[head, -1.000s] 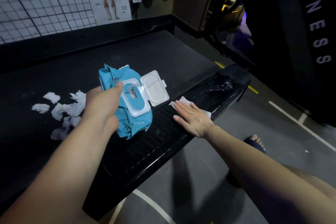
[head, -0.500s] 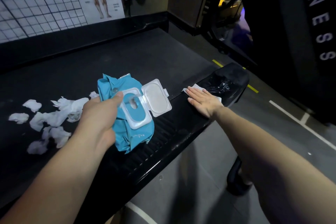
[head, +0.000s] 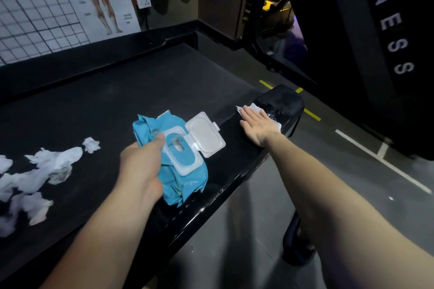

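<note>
Left hand (head: pixel 143 166) gripping blue wipes pack (head: pixel 178 171) with lid flipped up, right hand (head: pixel 259 125) flat, fingers straight, pressing white wipe (head: pixel 254 107) on black side rail (head: pixel 225 185)

Wipe pack (head: pixel 185 180) and wipe (head: pixel 254 107)
Blue pack, crumpled, gripped at its left edge by the left hand (head: pixel 141 166); white flip lid (head: pixel 205 134) open, right of the grip. White wipe flat under the right hand (head: pixel 258 124).
</note>
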A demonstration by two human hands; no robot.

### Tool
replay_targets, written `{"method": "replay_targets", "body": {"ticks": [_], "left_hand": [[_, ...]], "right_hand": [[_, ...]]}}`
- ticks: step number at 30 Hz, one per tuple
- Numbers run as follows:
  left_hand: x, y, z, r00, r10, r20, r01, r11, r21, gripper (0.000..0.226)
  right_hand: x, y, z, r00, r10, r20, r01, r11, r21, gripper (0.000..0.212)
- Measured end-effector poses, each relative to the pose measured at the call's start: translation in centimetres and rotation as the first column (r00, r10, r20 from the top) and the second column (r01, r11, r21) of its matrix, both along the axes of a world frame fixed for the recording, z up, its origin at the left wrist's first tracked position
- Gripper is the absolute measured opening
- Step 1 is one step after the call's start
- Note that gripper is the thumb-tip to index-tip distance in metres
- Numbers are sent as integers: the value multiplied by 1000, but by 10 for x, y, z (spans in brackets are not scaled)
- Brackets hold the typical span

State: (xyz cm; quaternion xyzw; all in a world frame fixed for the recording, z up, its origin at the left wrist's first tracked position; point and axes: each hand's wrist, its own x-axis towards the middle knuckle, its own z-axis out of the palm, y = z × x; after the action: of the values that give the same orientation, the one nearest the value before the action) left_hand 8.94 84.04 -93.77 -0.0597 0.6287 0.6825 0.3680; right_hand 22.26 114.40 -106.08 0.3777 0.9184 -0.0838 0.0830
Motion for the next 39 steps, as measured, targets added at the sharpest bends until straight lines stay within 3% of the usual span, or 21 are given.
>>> {"method": "replay_targets", "body": {"ticks": [7,15,19,21,25,26,27,28,30,36,39], "left_hand": [[18,21,-3,999,-52,7,52,999,8,9],[20,24,-3,996,-83,22,82,996,27,9],[14,26,-6,999,-45,16,45,999,30,9],[17,30,-5,999,-42,35,40,998,49,9],[27,39,-10,995,-67,70,63,997,53,9],[29,41,-12,994,-79,70,76,996,49,9],[32,42,-13,994,-90,69,87,995,47,9],[34,42,-13,993,-98,69,95,994,45,9],[35,41,-16,992,-110,57,108,993,43,10],[32,32,-14,994,-101,41,99,994,50,8],[29,25,-8,997,-78,29,76,995,57,7]], "right_hand": [[1,20,-4,972,-206,-116,210,977,23,62],[17,58,-12,779,-535,-327,559,829,-23,63],[25,67,-14,687,-582,-435,592,796,-130,57],[26,69,-15,566,-636,-524,614,750,-246,55],[29,65,-18,216,-714,-666,605,633,-483,41],[30,62,-18,119,-751,-649,620,567,-543,41],[30,57,-16,-46,-783,-620,597,476,-646,43],[31,51,-11,-104,-808,-580,601,413,-684,45],[33,44,-9,-113,-832,-543,615,371,-696,43],[40,1,3,-542,-750,-379,314,238,-919,44],[49,-15,23,-535,-753,-384,296,259,-919,35]]}}
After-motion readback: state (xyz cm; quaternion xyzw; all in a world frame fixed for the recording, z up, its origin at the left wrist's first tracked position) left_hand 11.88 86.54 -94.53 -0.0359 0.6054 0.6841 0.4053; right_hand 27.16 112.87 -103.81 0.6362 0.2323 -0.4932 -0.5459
